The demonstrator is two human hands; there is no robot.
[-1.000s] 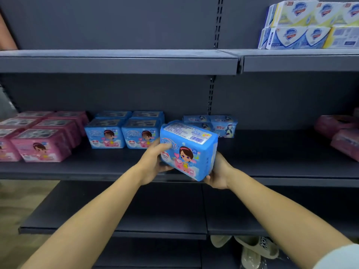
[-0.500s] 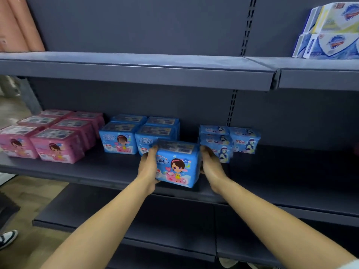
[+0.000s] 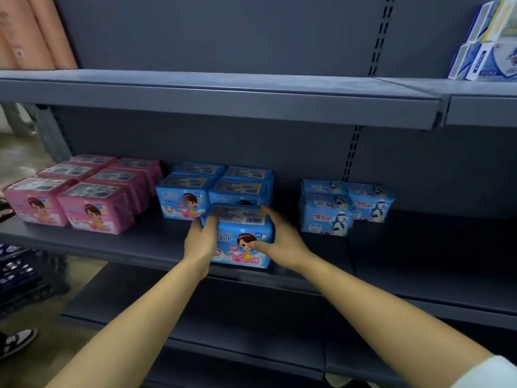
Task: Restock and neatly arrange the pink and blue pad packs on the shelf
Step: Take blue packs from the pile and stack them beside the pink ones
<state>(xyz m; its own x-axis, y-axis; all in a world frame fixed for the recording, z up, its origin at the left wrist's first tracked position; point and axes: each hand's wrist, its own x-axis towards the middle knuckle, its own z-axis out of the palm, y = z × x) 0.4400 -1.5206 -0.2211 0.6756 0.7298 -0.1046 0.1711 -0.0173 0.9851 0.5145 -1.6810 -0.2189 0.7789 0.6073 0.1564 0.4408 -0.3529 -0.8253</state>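
As my left hand [image 3: 200, 242] and right hand [image 3: 282, 242] grip the blue pack [image 3: 237, 233], shelving seems underway; next, push it back flush.

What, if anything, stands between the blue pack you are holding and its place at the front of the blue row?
Nothing visible does. The blue pack, held by the left hand and right hand, sits on the shelf directly before the right-hand blue column.

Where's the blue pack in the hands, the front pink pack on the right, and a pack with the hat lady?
held blue pack [image 3: 236, 243]: head view, on its front face.
front right pink pack [image 3: 96, 212]: head view, on its front picture.
hat lady pack [image 3: 326, 219]: head view, on its front face.
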